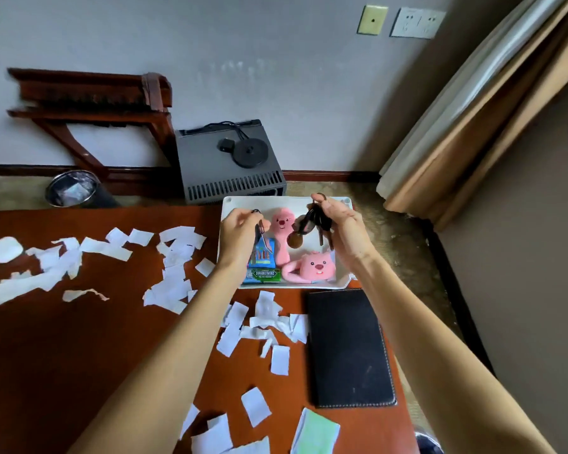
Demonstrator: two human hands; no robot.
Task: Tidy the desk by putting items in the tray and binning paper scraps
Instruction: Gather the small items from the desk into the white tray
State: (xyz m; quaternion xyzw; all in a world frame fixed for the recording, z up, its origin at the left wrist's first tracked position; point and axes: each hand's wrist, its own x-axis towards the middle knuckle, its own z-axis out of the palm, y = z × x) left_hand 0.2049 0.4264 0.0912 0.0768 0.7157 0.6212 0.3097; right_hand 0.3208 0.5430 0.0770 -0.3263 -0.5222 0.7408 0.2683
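Two bare arms reach straight out over the desk, both hands raised above the white tray at its far right corner. Left hand, fingers curled, pinches a thin black cord; what dangles from it is unclear. Right hand, palm turned inward, grips a bunch of keys with a brown disc hanging below. Tray holds two pink plush toys, a gum pack and a blue box. Black folder lies just before the tray, along the right edge. Paper scraps litter the middle and left; bare wood shows near left. Bin stands on the floor beyond the far edge.
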